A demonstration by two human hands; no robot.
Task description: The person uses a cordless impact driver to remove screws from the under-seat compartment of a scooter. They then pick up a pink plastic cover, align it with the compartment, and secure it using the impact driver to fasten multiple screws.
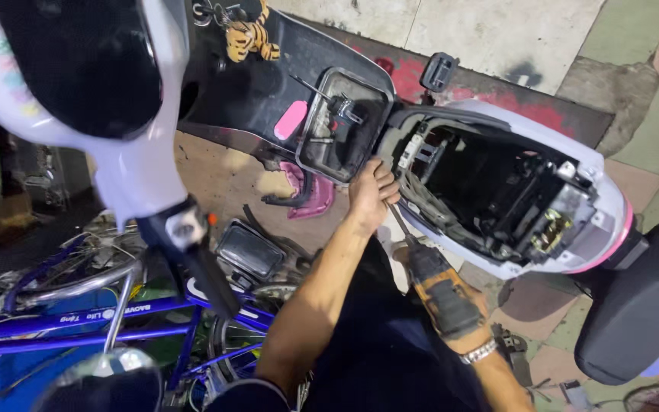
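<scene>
Worn pavement of pale green, pink and grey tiles, with a red-painted strip, lies under a white plastic scooter body whose seat is raised, its dark open compartment exposed. At the compartment's near rim sits the orange-and-black cordless power drill. Its long axis runs diagonally, from the grip at lower right up and left, and its thin metal bit points toward the front edge of the compartment. The right hand, a metal watch band on its wrist, is clamped around the drill's grip. The left hand rests at the scooter's rim just beside the bit's tip, fingers curled together against the edge; whether it grips anything I cannot tell. Above it the black underside of the raised seat carries a small open rectangular hatch and a pink oval tag. A blue bicycle frame lies to the left.
</scene>
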